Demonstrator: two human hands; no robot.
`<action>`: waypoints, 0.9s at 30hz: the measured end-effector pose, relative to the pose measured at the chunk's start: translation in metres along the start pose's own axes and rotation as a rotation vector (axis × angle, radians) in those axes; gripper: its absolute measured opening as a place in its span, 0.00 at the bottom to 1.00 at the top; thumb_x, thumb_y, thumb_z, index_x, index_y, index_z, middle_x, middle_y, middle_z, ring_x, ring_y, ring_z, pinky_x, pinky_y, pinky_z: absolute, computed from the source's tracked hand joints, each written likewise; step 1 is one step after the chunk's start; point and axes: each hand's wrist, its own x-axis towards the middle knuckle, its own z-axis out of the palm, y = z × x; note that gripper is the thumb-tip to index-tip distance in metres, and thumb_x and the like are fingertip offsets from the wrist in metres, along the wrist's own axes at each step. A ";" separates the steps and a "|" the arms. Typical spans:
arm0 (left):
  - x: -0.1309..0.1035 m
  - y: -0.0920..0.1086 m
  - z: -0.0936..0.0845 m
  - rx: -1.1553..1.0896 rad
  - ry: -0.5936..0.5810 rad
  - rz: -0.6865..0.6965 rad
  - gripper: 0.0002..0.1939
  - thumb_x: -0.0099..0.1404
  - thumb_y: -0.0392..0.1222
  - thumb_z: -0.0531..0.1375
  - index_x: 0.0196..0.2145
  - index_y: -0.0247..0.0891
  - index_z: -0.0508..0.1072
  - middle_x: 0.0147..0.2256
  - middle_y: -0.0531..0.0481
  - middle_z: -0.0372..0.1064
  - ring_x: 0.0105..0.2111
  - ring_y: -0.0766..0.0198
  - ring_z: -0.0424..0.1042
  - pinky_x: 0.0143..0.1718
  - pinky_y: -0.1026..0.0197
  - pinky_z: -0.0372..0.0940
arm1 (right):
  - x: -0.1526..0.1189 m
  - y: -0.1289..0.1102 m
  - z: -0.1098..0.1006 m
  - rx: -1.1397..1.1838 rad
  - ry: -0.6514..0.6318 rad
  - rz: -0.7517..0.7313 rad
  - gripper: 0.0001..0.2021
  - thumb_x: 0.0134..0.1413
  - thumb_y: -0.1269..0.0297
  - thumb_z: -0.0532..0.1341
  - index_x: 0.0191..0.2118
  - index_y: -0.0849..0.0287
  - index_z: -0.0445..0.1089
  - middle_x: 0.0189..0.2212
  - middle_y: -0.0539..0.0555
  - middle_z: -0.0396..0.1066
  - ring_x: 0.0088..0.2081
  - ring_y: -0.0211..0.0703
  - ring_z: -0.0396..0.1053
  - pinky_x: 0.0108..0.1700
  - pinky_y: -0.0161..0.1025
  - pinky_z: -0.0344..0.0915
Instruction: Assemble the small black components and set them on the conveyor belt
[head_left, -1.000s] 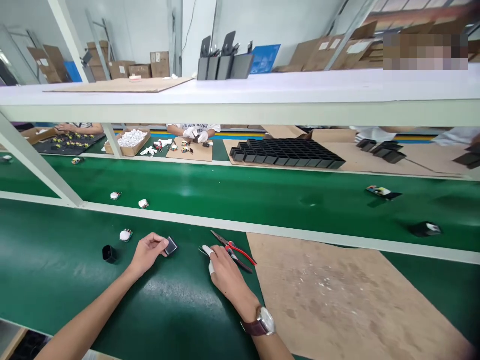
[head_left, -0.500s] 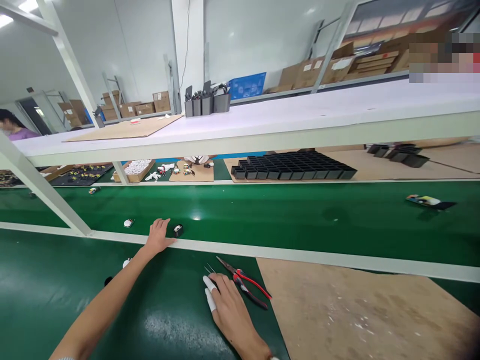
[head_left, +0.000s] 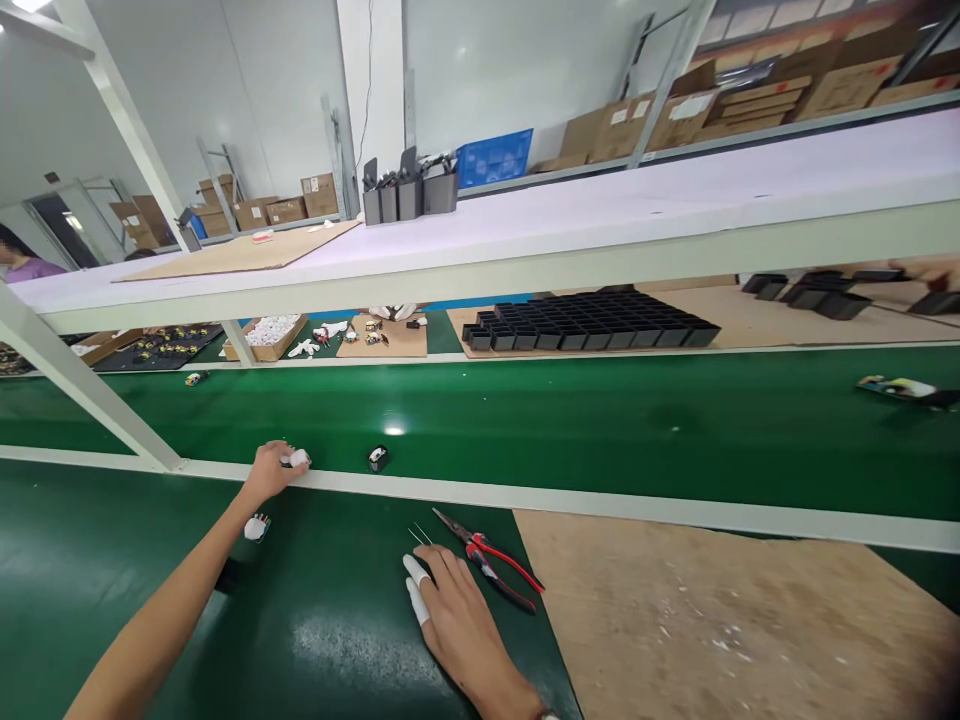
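Observation:
At the near edge of the green belt, my left hand (head_left: 268,472) has its fingers closed round a small white part (head_left: 299,458). To its right on the belt sits a small black part with a white top (head_left: 378,459). Beneath my left forearm lie another white part with wire ends (head_left: 256,528) and a dark object (head_left: 227,576), partly hidden. My right hand (head_left: 463,625), white covers on two fingers, rests on the green tabletop. Two thin metal tips of what look like tweezers (head_left: 421,536) stick out from under its fingers. Red-and-black long-nose pliers (head_left: 484,556) lie right beside it.
A brown board (head_left: 720,620) covers the right of the table. Circuit pieces ride on the belt (head_left: 570,430), one far right (head_left: 904,390). Across it stand rows of black boxes (head_left: 585,325). A white shelf (head_left: 525,240) and slanted post (head_left: 90,385) frame the space. Co-workers' hands show opposite.
My left hand has moved left and closed on the white part, which has shifted right. The black part and far-right circuit piece have moved right. My right hand stays nearly still.

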 end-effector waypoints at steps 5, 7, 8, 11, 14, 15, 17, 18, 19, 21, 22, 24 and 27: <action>-0.089 0.041 0.018 -0.182 -0.132 0.299 0.18 0.56 0.49 0.73 0.43 0.42 0.81 0.55 0.40 0.74 0.57 0.46 0.72 0.56 0.49 0.71 | 0.003 0.001 -0.001 0.044 -0.013 -0.021 0.17 0.65 0.78 0.53 0.54 0.60 0.71 0.50 0.63 0.71 0.51 0.55 0.69 0.49 0.51 0.71; -0.120 0.054 0.010 -0.218 -0.210 0.405 0.24 0.55 0.46 0.75 0.49 0.44 0.80 0.59 0.39 0.71 0.61 0.43 0.69 0.60 0.44 0.68 | 0.002 0.000 -0.001 0.076 -0.032 -0.021 0.17 0.66 0.77 0.52 0.54 0.59 0.71 0.50 0.62 0.71 0.50 0.55 0.70 0.48 0.52 0.71; -0.131 0.057 0.001 -0.223 -0.226 0.423 0.29 0.55 0.45 0.75 0.54 0.45 0.78 0.62 0.39 0.68 0.63 0.42 0.67 0.62 0.42 0.67 | 0.002 -0.001 0.000 0.095 -0.037 -0.019 0.16 0.67 0.76 0.52 0.53 0.58 0.71 0.50 0.62 0.71 0.50 0.55 0.70 0.48 0.52 0.71; -0.152 0.041 -0.039 -0.209 -0.129 0.343 0.38 0.61 0.49 0.72 0.66 0.53 0.66 0.67 0.43 0.61 0.66 0.44 0.63 0.65 0.42 0.63 | 0.000 -0.002 0.000 0.156 -0.040 -0.011 0.14 0.68 0.74 0.54 0.53 0.57 0.72 0.51 0.62 0.71 0.50 0.55 0.70 0.49 0.52 0.71; -0.172 -0.005 -0.074 -0.138 0.007 0.173 0.33 0.66 0.55 0.66 0.67 0.51 0.65 0.66 0.45 0.63 0.65 0.45 0.64 0.64 0.44 0.64 | 0.001 -0.008 0.000 0.218 -0.038 -0.007 0.14 0.69 0.71 0.55 0.56 0.56 0.70 0.50 0.61 0.71 0.51 0.54 0.71 0.50 0.53 0.72; -0.181 -0.021 -0.080 -0.105 0.003 0.115 0.33 0.65 0.58 0.65 0.66 0.50 0.66 0.65 0.44 0.64 0.64 0.44 0.65 0.61 0.44 0.67 | 0.003 -0.011 0.001 0.237 -0.038 -0.014 0.15 0.70 0.71 0.56 0.58 0.56 0.69 0.51 0.61 0.71 0.51 0.54 0.71 0.51 0.53 0.72; -0.199 -0.046 -0.084 -0.067 -0.083 0.010 0.33 0.63 0.59 0.66 0.62 0.46 0.70 0.60 0.41 0.70 0.57 0.41 0.71 0.52 0.46 0.73 | 0.011 -0.022 0.004 0.264 -0.062 -0.046 0.16 0.69 0.71 0.56 0.59 0.56 0.68 0.53 0.61 0.71 0.54 0.54 0.70 0.54 0.54 0.72; -0.208 -0.053 -0.083 -0.066 -0.133 -0.032 0.31 0.63 0.59 0.65 0.60 0.45 0.72 0.56 0.40 0.73 0.52 0.42 0.75 0.47 0.48 0.74 | 0.016 -0.028 0.007 0.271 -0.090 -0.072 0.17 0.69 0.72 0.56 0.60 0.57 0.68 0.55 0.62 0.70 0.55 0.55 0.69 0.55 0.55 0.71; -0.215 -0.056 -0.080 -0.080 -0.176 -0.056 0.29 0.64 0.58 0.64 0.59 0.44 0.73 0.51 0.41 0.76 0.47 0.45 0.77 0.42 0.50 0.75 | 0.023 -0.034 0.011 0.275 -0.126 -0.104 0.18 0.68 0.73 0.56 0.61 0.57 0.67 0.57 0.62 0.69 0.57 0.55 0.68 0.57 0.55 0.71; -0.225 -0.047 -0.071 -0.145 -0.223 -0.032 0.25 0.66 0.55 0.62 0.58 0.44 0.73 0.46 0.44 0.77 0.39 0.50 0.78 0.39 0.54 0.74 | 0.039 -0.045 0.020 0.273 -0.200 -0.175 0.22 0.64 0.78 0.56 0.62 0.59 0.66 0.61 0.62 0.67 0.60 0.55 0.65 0.58 0.55 0.70; -0.228 -0.037 -0.067 -0.189 -0.235 0.012 0.24 0.67 0.53 0.62 0.58 0.45 0.72 0.46 0.45 0.77 0.39 0.52 0.78 0.39 0.54 0.74 | 0.047 -0.050 0.025 0.268 -0.233 -0.208 0.25 0.60 0.81 0.56 0.62 0.60 0.66 0.63 0.61 0.66 0.61 0.55 0.64 0.59 0.54 0.70; -0.227 -0.011 -0.058 -0.274 -0.256 0.133 0.24 0.67 0.51 0.63 0.59 0.47 0.71 0.50 0.45 0.75 0.41 0.53 0.77 0.43 0.54 0.74 | 0.060 -0.056 0.034 0.241 -0.271 -0.238 0.29 0.53 0.85 0.56 0.60 0.60 0.68 0.64 0.61 0.65 0.63 0.56 0.63 0.59 0.53 0.70; -0.217 0.024 -0.046 -0.331 -0.267 0.271 0.24 0.67 0.47 0.64 0.60 0.47 0.70 0.52 0.44 0.73 0.48 0.51 0.76 0.50 0.51 0.73 | 0.063 -0.059 0.037 0.184 -0.281 -0.245 0.27 0.52 0.85 0.57 0.57 0.59 0.70 0.60 0.61 0.68 0.60 0.55 0.65 0.57 0.53 0.71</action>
